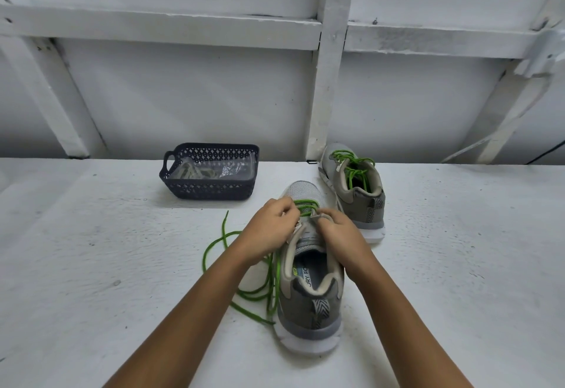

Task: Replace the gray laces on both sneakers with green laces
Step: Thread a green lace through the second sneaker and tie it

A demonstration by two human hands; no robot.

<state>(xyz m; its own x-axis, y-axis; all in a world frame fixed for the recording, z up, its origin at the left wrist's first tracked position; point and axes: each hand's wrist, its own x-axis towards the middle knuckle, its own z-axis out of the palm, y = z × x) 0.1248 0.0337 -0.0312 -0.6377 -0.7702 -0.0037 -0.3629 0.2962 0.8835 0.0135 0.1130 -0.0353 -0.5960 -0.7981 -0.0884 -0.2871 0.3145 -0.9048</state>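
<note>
The near sneaker (308, 290) stands on the white table (91, 265) toe away from the person, its green lace (305, 207) crossed through the front eyelets only. The left hand (269, 228) pinches the lace there and the right hand (339, 231) pinches the eyelet edge, while the slack trails off leftward. Behind to the right is the far sneaker (357, 195), already green-laced; to the left, well apart, a dark basket (211, 190) holds gray laces (189, 172) and a clear wrapper (235, 170)

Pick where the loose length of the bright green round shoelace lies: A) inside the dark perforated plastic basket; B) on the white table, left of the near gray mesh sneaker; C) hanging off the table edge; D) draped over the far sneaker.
B: the bright green shoelace coils on the white table beside the near gray mesh sneaker, on the person's left.
</note>
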